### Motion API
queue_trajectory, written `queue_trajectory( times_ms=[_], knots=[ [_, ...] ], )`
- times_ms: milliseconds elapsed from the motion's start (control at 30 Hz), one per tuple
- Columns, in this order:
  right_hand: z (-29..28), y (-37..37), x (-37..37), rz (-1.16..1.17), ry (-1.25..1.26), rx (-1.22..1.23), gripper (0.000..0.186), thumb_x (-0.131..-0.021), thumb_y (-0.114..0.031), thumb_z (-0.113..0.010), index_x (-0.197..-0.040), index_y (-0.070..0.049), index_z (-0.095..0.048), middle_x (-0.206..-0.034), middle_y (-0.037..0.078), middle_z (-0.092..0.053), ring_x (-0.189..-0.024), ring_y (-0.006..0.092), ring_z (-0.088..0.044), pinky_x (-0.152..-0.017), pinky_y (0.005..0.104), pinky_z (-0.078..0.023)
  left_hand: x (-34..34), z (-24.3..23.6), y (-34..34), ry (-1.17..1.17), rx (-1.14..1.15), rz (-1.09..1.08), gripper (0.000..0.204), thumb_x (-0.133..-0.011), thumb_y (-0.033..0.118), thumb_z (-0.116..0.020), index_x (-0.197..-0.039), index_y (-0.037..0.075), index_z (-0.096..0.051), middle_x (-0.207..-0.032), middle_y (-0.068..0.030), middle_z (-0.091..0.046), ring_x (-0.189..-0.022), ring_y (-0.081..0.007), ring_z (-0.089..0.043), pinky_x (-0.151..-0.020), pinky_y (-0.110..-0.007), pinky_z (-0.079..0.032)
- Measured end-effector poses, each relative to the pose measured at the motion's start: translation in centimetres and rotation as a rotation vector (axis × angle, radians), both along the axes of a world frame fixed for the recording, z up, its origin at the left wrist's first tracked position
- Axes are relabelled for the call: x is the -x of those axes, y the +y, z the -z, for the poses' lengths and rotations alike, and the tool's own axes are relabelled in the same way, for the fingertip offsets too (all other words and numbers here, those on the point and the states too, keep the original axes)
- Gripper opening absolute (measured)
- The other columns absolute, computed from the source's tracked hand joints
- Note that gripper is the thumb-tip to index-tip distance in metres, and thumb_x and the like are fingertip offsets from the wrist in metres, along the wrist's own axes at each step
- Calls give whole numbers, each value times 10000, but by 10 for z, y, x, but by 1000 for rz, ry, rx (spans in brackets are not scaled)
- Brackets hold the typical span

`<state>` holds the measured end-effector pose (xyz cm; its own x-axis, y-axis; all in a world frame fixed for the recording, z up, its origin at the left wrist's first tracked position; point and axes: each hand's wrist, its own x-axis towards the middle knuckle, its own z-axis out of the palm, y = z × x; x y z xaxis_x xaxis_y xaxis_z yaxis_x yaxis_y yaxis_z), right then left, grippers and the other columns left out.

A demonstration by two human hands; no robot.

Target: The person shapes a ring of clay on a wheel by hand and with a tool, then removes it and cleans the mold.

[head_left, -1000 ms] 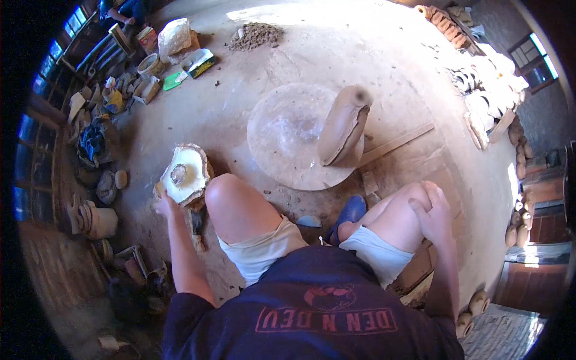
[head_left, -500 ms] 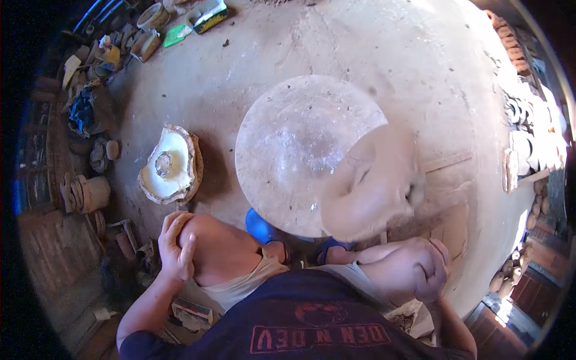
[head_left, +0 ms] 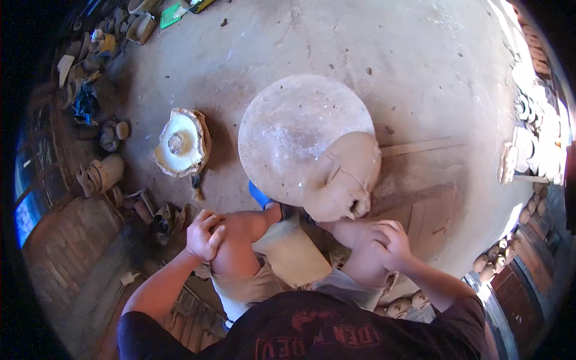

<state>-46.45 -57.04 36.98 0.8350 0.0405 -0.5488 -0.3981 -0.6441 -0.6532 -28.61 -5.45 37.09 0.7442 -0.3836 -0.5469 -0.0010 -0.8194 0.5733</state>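
My left hand point(head_left: 204, 237) rests over my left knee, fingers bent and apart, holding nothing. My right hand point(head_left: 389, 243) lies on my right knee, fingers likewise loose. In front of me is a round pale disc point(head_left: 288, 120). A large brown clay lump point(head_left: 342, 174) lies slumped over its right front edge, with creases and a dark hole at the end nearest my right knee. Left of the disc, a rough-rimmed white dish point(head_left: 182, 150) with a central knob sits apart from both hands, a brush point(head_left: 197, 191) below it.
A wooden plank point(head_left: 420, 147) lies right of the disc. Stacked pottery point(head_left: 531, 138) lines the right side. Buckets point(head_left: 105, 177), stones, bags and a green tray point(head_left: 171, 17) line the left side. A pale board point(head_left: 288, 252) shows between my legs.
My left hand has left the white dish and moved onto my knee. The clay, a tall upright cylinder earlier, now appears toppled toward me. The view has tilted downward.
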Motion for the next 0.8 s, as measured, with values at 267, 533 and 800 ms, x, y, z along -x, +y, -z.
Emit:
queue_trajectory(
  times_ms=[267, 533, 800],
  knots=[
    [33, -6, -64, 198, 63, 76, 450, -930, -336, -764, -1214, 8, -701, -1124, 201, -722, -1020, 330, -700, -903, 402, -552, 31, -22, -102, 360, -352, -119, 551, -1024, 536, -532, -1198, 72, -773, -1214, -182, -729, -1140, -359, -695, -980, -414, -552],
    [59, -15, -257, 655, 365, -195, 797, -932, -571, -694, -1456, 16, -570, -1496, 191, -579, -1386, 289, -533, -1122, 412, -421, 52, 71, -238, 1131, 355, -1560, 815, -990, 728, -467, -1579, 165, -435, -1589, -180, -461, -1450, -400, -461, -1130, -715, -346],
    [43, 14, -287, 494, 829, -344, 708, -898, -484, -741, -1432, -41, -597, -1507, 182, -565, -1370, 320, -535, -1132, 503, -397, 53, 85, -276, 1320, 1189, -1776, 718, -1031, 651, -459, -1551, 156, -479, -1575, -151, -503, -1447, -407, -465, -1197, -673, -312]
  ],
)
